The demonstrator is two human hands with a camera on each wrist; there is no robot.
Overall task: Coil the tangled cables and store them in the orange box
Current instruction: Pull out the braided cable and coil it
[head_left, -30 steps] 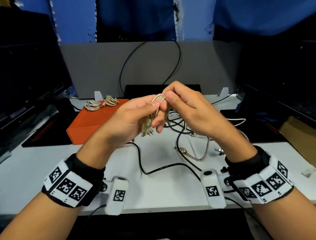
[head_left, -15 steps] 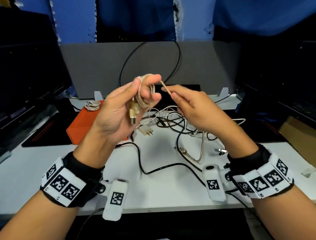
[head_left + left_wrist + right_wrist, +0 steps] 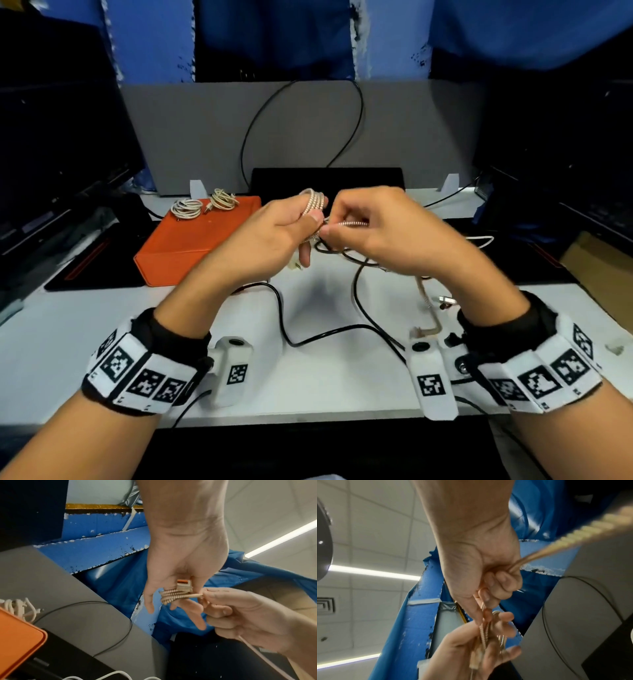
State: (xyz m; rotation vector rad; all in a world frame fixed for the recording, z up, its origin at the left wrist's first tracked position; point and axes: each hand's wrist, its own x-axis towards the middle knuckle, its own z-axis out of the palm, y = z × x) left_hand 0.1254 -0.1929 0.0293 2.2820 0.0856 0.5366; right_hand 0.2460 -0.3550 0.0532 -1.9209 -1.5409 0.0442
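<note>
A gold braided cable [image 3: 314,201] is wound in several loops around the fingers of my left hand [image 3: 291,229], which holds the coil above the table. In the left wrist view the loops [image 3: 173,595] sit beside the cable's plug [image 3: 184,586]. My right hand [image 3: 363,222] pinches the free strand [image 3: 352,222] right beside the coil. The strand's tail [image 3: 428,310] hangs down to the table by my right wrist. The orange box [image 3: 191,243] lies closed at the back left with two coiled pale cables [image 3: 186,207] on its lid. A tangle of black and white cables [image 3: 356,257] lies under my hands.
A black cable [image 3: 284,329] snakes across the white table [image 3: 102,315] toward the front edge. A grey panel [image 3: 191,137] with a black cable loop stands behind. Dark monitors flank both sides. A cardboard box [image 3: 603,270] sits at the right.
Both hands have come down from the raised position and closer together. Another loop of the gold cable lies round my left fingers, and the free tail on the table is shorter.
</note>
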